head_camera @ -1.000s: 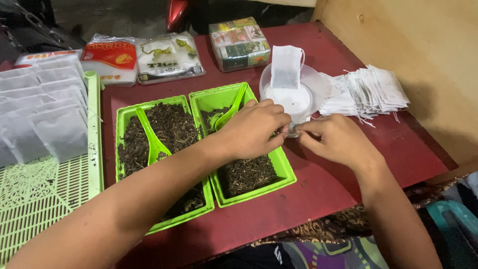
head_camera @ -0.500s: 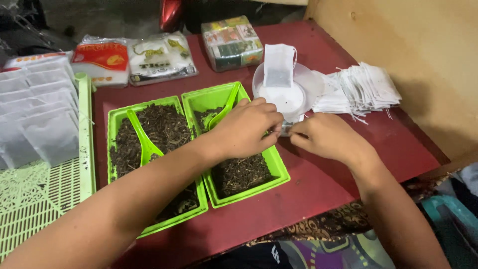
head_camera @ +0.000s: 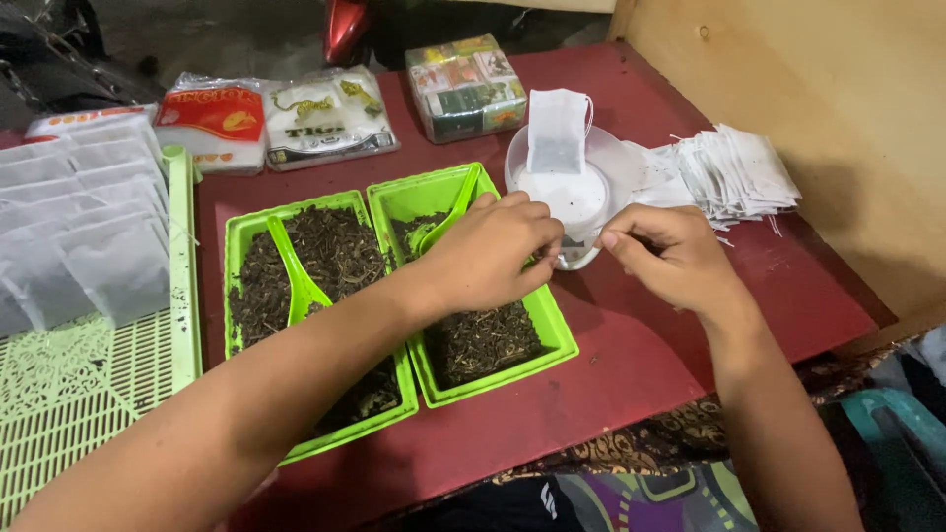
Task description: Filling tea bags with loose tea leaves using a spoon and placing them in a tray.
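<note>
Green tray w/ dried leaves: left hand curled over it, grip unclear; right hand pinched near white dish, contents indiscernible.

Hands split apart. A second ago fingertips of both met at the edge of the small white scale. Now the right hand sits pulled back, turned palm-up, fingers curled, clear of the left hand. Left fingertips now tucked lower, beside the scale's front.
</note>
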